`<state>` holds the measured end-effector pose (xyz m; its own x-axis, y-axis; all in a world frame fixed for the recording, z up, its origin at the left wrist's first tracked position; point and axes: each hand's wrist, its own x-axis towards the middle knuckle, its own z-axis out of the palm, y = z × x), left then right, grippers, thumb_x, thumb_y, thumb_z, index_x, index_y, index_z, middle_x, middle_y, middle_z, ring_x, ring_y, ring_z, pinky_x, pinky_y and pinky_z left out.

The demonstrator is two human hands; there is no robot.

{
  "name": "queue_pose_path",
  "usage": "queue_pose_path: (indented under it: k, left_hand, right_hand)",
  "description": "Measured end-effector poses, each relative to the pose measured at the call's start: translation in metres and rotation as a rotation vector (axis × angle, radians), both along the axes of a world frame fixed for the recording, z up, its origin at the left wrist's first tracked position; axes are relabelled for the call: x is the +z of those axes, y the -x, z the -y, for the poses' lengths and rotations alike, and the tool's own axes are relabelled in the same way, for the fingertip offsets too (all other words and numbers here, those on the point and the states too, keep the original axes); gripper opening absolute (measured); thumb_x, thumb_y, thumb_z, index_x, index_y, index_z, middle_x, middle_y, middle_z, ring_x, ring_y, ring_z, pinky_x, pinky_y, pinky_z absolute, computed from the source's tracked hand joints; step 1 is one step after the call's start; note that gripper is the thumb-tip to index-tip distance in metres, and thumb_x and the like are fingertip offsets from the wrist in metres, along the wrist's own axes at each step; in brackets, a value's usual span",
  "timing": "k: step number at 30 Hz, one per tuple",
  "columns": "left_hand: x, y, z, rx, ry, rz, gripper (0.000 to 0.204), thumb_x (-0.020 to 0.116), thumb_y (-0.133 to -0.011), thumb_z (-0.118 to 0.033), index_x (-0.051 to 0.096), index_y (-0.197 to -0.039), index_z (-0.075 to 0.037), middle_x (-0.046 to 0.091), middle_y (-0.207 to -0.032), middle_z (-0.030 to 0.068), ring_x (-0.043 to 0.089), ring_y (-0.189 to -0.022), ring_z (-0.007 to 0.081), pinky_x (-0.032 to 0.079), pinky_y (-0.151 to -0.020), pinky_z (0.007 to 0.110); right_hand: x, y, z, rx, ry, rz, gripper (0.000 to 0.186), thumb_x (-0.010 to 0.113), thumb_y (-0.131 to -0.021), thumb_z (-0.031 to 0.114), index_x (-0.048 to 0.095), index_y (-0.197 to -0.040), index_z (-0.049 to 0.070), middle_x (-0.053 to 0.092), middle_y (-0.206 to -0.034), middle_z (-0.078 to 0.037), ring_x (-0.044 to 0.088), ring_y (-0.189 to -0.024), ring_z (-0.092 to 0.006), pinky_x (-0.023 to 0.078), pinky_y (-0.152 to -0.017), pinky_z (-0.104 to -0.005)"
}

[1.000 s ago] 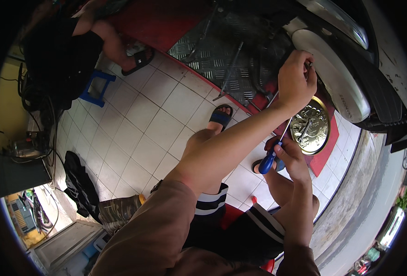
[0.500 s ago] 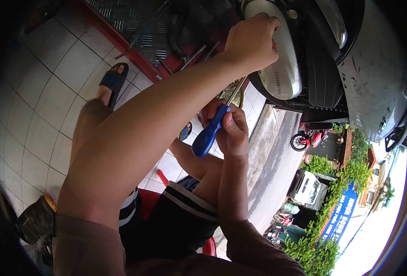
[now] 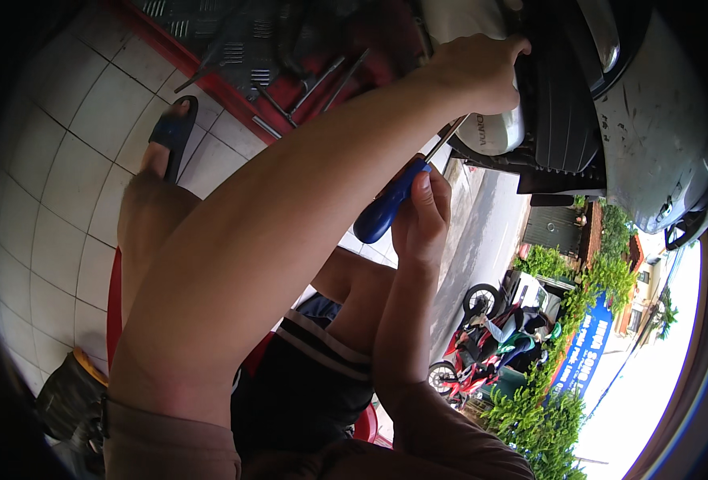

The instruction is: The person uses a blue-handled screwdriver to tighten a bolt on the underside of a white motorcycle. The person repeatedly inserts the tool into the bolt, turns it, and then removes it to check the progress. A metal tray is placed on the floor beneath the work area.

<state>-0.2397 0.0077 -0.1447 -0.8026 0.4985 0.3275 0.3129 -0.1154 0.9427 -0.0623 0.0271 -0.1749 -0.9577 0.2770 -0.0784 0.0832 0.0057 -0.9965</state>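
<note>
My right hand [image 3: 426, 210] is closed round the blue handle of a screwdriver [image 3: 383, 210]. Its metal shaft slants up and right, and its tip goes out of sight beneath my left hand [image 3: 482, 76]. The left arm stretches across the picture to a pale silver side cover [image 3: 494, 134] on a motorbike. There the left hand lies curled over the cover, back of the hand toward me. Its fingertips are mostly hidden, so what they grip cannot be made out.
A red-edged metal work platform [image 3: 250, 120] at upper left bears several metal rods or tools [image 3: 322, 84]. The motorbike's scratched grey body panel [image 3: 650, 136] fills the upper right. Beyond lie a street [image 3: 482, 232] and a red motorbike with riders [image 3: 490, 344].
Both hands and the screwdriver have shifted up and right in the picture, with the left hand further over the cover. On the street, a red motorbike with riders has come closer into view.
</note>
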Motion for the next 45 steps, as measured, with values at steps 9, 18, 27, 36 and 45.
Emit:
queue_pose_path:
  k: [9,18,27,36,45]
  left_hand:
    - [-0.008,-0.001,-0.013,-0.002,-0.044,-0.008,0.066,0.061,-0.080,-0.013,0.043,-0.143,-0.019,0.071,-0.092,0.0200,0.071,-0.081,0.0331,0.057,-0.076,0.043]
    - [-0.010,0.002,-0.018,0.027,-0.035,-0.046,0.073,0.062,-0.078,-0.012,0.040,-0.147,-0.019,0.070,-0.091,0.0159,0.070,-0.085,0.0317,0.056,-0.079,0.042]
    - [-0.008,0.007,-0.018,-0.013,0.024,-0.015,0.077,0.064,-0.074,-0.015,0.041,-0.148,-0.021,0.070,-0.109,0.0167,0.070,-0.099,0.0318,0.056,-0.089,0.041]
    - [0.001,0.006,-0.014,0.044,0.016,0.011,0.072,0.062,-0.075,-0.017,0.046,-0.145,-0.014,0.070,-0.110,0.0162,0.069,-0.101,0.0320,0.055,-0.092,0.041]
    - [0.003,0.026,-0.016,0.160,-0.293,-0.061,0.026,0.057,-0.089,-0.019,0.060,-0.101,0.003,0.068,-0.087,0.0243,0.066,-0.086,0.0409,0.053,-0.077,0.045]
  right_hand:
    - [-0.006,0.000,-0.024,-0.071,-0.323,0.020,0.032,0.056,-0.100,0.027,0.063,-0.091,-0.003,0.061,-0.081,-0.003,0.050,-0.073,-0.0085,0.039,-0.068,-0.0231]
    - [-0.001,0.004,-0.026,-0.142,-0.471,0.044,0.029,0.057,-0.099,0.023,0.063,-0.088,-0.003,0.061,-0.078,-0.003,0.050,-0.073,-0.0081,0.039,-0.067,-0.0237]
    - [-0.004,0.004,-0.033,-0.169,-0.512,0.055,0.024,0.061,-0.098,0.019,0.062,-0.092,-0.005,0.062,-0.077,-0.002,0.050,-0.070,-0.0058,0.039,-0.060,-0.0214]
    - [0.001,0.004,-0.020,-0.169,-0.354,0.017,0.034,0.054,-0.102,0.029,0.061,-0.092,-0.002,0.060,-0.079,-0.003,0.050,-0.070,-0.0079,0.039,-0.063,-0.0239]
    - [0.035,0.018,0.026,0.070,0.586,-0.186,0.030,0.044,-0.104,0.037,0.042,-0.091,0.010,0.038,-0.082,-0.002,0.033,-0.066,-0.0119,0.027,-0.056,-0.0256]
